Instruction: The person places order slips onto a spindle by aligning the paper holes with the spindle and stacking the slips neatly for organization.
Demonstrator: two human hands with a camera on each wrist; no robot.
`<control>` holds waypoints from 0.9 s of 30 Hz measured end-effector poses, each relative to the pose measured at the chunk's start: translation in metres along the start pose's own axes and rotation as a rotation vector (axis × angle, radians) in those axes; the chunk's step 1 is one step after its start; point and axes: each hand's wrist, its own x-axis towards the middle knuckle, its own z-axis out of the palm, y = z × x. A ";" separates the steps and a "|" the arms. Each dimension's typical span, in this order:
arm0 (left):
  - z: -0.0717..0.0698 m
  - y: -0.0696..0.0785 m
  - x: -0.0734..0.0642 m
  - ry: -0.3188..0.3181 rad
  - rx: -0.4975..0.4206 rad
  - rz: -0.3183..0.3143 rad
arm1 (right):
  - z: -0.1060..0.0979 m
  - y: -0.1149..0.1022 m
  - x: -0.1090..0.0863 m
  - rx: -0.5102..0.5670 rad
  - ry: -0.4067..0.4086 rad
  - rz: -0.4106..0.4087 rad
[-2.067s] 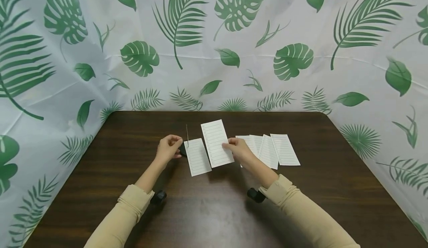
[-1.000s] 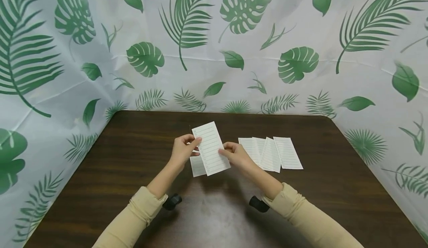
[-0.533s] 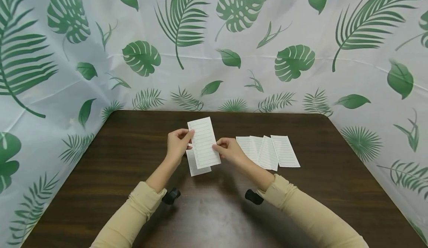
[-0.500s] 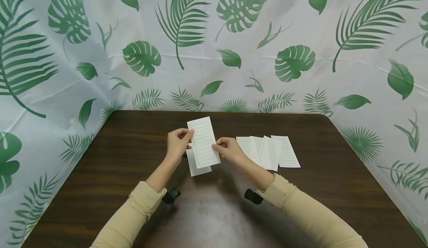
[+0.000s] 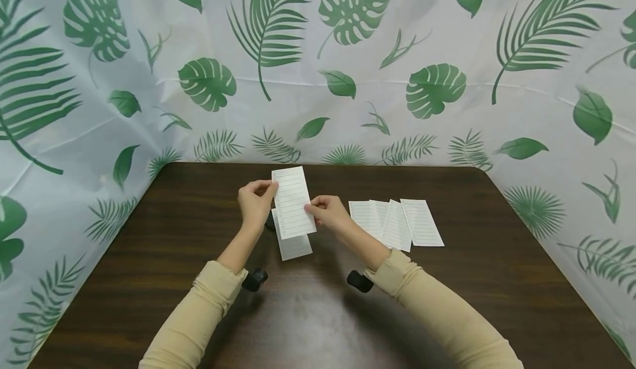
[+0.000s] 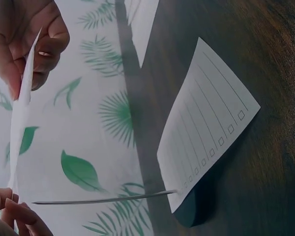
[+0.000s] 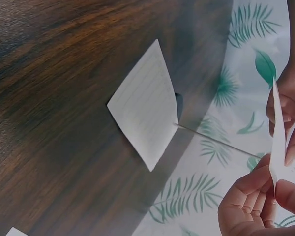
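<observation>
In the head view, my left hand (image 5: 254, 206) pinches the left edge of a lined checklist sheet (image 5: 294, 203), and my right hand (image 5: 330, 212) pinches its right edge. The sheet is held up off the table. Below it, a second checklist sheet (image 6: 206, 118) is pierced near one corner by the thin metal rod of a paper spike (image 6: 103, 200). The spike's dark base (image 6: 189, 212) lies under that sheet. In the left wrist view, the rod's tip points toward the held sheet near my left fingers; the held sheet hides the rod in the head view.
Several more checklist sheets (image 5: 422, 222) lie overlapping on the dark wooden table (image 5: 472, 302), to the right of my right hand. A leaf-printed white curtain (image 5: 293, 93) hangs behind the table. Dark wrist camera mounts (image 5: 255, 279) sit under both forearms.
At first only my right hand held the sheet, with my left hand beside the spike. My left hand then gripped its left edge, and both hands have carried it left and upward over the spike.
</observation>
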 end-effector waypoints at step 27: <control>0.006 -0.006 0.008 0.064 0.059 0.020 | 0.005 -0.003 0.009 -0.019 0.022 0.040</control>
